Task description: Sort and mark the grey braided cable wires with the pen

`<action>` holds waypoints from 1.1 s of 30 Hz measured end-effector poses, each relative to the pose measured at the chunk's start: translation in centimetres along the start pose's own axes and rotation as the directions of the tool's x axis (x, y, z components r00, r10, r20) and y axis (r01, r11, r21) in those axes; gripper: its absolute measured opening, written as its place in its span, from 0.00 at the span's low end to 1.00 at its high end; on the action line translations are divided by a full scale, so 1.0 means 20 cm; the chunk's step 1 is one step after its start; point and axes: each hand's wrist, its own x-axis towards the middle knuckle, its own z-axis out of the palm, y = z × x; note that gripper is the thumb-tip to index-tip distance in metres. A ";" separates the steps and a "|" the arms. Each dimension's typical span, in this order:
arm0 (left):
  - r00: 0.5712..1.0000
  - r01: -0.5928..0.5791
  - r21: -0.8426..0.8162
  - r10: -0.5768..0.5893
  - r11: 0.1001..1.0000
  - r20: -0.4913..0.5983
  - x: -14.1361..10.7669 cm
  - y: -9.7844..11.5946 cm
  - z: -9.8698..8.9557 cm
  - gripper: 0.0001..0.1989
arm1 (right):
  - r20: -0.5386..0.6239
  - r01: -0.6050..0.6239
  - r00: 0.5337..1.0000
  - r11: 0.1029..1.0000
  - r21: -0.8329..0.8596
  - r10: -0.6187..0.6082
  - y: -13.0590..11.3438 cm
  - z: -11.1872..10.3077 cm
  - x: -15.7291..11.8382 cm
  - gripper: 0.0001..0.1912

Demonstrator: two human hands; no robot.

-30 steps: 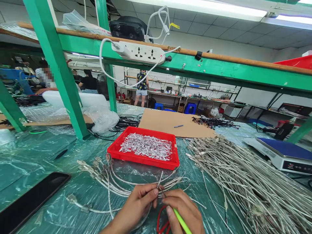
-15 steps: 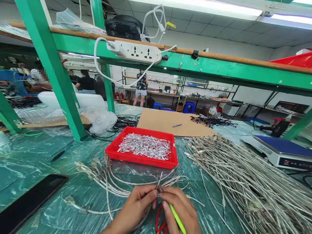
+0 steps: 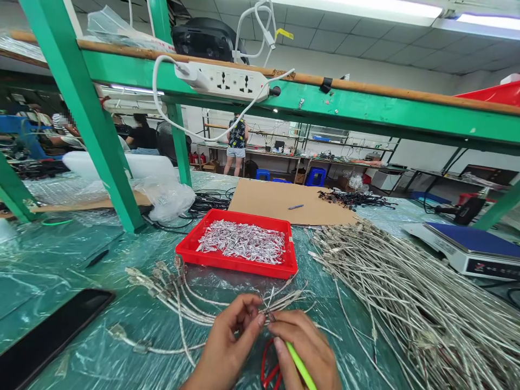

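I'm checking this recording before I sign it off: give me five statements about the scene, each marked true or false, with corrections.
1. The right hand holds a bright green tool. True.
2. The left hand is far away from the right hand. False: its fingertips are close beside those of the right hand.
3. The red tray has nothing in it. False: it holds many small silvery pieces.
4. A pen lies on the cardboard sheet. True.
5. The scale stands on the picture's left side. False: it stands on the right, past the large bundle of pale cables.
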 end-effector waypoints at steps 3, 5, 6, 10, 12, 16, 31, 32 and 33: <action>0.998 0.053 -0.124 -0.054 0.991 -0.006 0.02 0.00 0.01 0.15 | -0.020 0.046 0.999 0.999 0.002 -0.046 -0.01 0.00 0.02 0.14; 0.998 0.059 -0.147 -0.064 0.987 -0.026 0.03 0.00 0.01 0.15 | -0.013 0.064 0.998 0.998 0.010 -0.064 -0.02 -0.01 0.03 0.15; 0.998 0.054 -0.143 -0.059 0.988 -0.035 0.03 0.00 0.01 0.15 | -0.009 0.065 0.998 0.998 0.016 -0.065 -0.03 -0.01 0.03 0.15; 0.997 0.039 -0.123 -0.047 0.992 -0.065 0.03 0.01 0.00 0.15 | -0.001 0.064 0.998 0.998 0.026 -0.064 -0.03 -0.02 0.04 0.17; 0.995 0.042 -0.120 -0.052 0.992 -0.082 0.03 0.01 0.00 0.15 | 0.008 0.070 0.998 0.997 0.019 -0.070 -0.03 -0.03 0.04 0.17; 0.991 0.066 -0.111 -0.078 0.992 -0.104 0.03 0.01 0.00 0.15 | 0.025 0.040 0.999 0.999 0.007 -0.040 -0.04 -0.04 0.04 0.15; 0.994 0.060 -0.021 -0.061 0.998 -0.088 0.04 0.01 0.00 0.13 | -0.023 0.019 1.000 0.999 0.045 -0.018 -0.05 -0.02 0.02 0.14; 0.996 0.051 -0.009 -0.052 0.999 -0.078 0.04 0.00 0.00 0.13 | -0.016 0.015 1.000 0.999 0.043 -0.014 -0.05 -0.02 0.02 0.14; 0.997 0.045 0.003 -0.044 0.999 -0.069 0.04 0.00 0.00 0.12 | -0.008 0.008 1.000 0.999 0.041 -0.008 -0.05 -0.02 0.02 0.14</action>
